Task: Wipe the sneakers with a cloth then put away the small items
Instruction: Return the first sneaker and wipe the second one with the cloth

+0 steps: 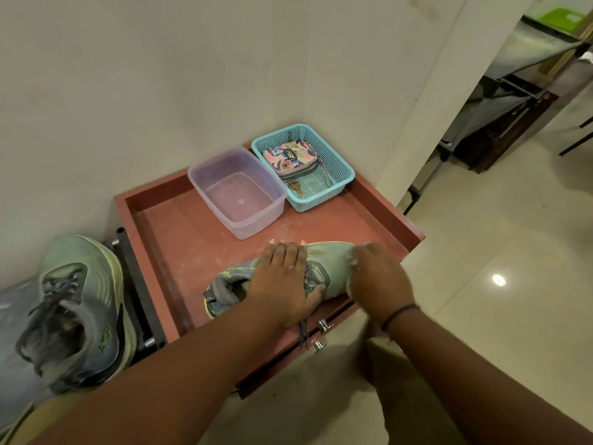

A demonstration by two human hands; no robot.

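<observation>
Wiping step: one sneaker (276, 277) lies on its side at the front edge of the red desk (199, 232).

The left hand (284, 281) presses flat, fingers straight, over the laces. The right hand (378, 277) is blurred at the toe; its grasp, and any cloth under it, cannot be determined. Recommended: maintain downward pressure and wipe toe to heel. The second sneaker (77, 309) sits beside the desk; the wallet (290, 155) and key (296, 187) lie in the blue basket (340, 168).

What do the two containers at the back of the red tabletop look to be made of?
Clear tub: smooth translucent plastic, likely; the red top shows through its walls. Blue basket: moulded matte plastic by its look, with perforated lattice walls and floor.
</observation>
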